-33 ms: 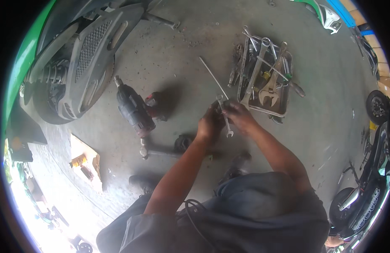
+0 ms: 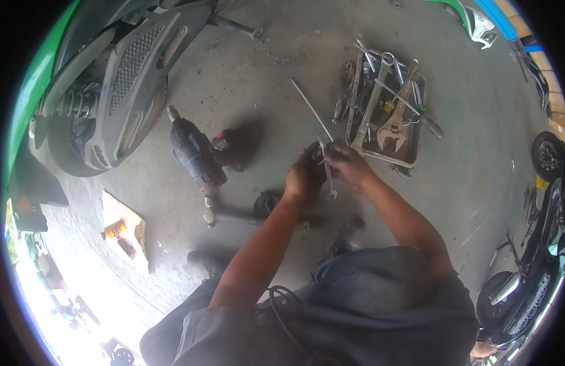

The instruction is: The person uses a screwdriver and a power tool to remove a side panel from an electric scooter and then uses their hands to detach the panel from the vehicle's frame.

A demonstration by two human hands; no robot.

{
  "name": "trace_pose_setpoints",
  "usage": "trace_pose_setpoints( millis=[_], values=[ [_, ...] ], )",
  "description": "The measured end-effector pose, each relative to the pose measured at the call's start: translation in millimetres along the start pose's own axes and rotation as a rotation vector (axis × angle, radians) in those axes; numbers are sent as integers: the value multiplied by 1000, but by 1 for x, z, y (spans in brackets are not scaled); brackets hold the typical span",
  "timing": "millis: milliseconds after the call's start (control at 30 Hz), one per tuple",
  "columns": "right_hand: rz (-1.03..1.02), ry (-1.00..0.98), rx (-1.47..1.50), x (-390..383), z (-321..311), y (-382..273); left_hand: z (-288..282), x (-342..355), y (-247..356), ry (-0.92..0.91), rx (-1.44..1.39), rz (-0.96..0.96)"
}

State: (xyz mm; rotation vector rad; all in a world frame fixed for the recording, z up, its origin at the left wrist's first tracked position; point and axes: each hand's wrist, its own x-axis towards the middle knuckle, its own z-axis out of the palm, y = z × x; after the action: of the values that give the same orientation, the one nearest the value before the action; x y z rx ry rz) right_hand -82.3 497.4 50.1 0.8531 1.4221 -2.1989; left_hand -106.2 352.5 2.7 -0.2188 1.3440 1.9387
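My left hand (image 2: 300, 180) is closed around a small dark item that I cannot make out, at the ring end of a combination wrench (image 2: 330, 183). My right hand (image 2: 352, 169) pinches close beside it on the wrench, whose open end points toward me. A long thin metal rod (image 2: 310, 104) slants down to my fingertips; whether they grip it is unclear. Just beyond my right hand, a metal tray (image 2: 405, 161) holds several wrenches, an adjustable wrench (image 2: 392, 131) and screwdrivers (image 2: 430, 127), with pliers (image 2: 342, 94) at its left.
A cordless impact gun (image 2: 194, 155) lies left of my hands, above a hammer (image 2: 210, 213). A dark round part (image 2: 264, 204) is below them. Grey vehicle bodywork (image 2: 130, 85) stands upper left, cardboard (image 2: 126, 235) lies lower left, and motorbikes (image 2: 502, 296) line the right.
The whole view has shifted very slightly, and the wrench between my hands looks a little more blurred. My hands keep much the same hold.
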Motion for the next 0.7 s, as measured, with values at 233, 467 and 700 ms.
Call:
trace_pose_setpoints(
  millis=[233, 467, 700],
  values=[
    [52, -224, 226, -9, -14, -12, -6, -11, 22, 62, 988, 316],
    [-64, -162, 242, -16, -28, -24, 14, -15, 27, 25, 436, 72],
    [-334, 516, -839, 15, -114, -33, 48, -1, 2, 148, -26, -277]
  ],
)
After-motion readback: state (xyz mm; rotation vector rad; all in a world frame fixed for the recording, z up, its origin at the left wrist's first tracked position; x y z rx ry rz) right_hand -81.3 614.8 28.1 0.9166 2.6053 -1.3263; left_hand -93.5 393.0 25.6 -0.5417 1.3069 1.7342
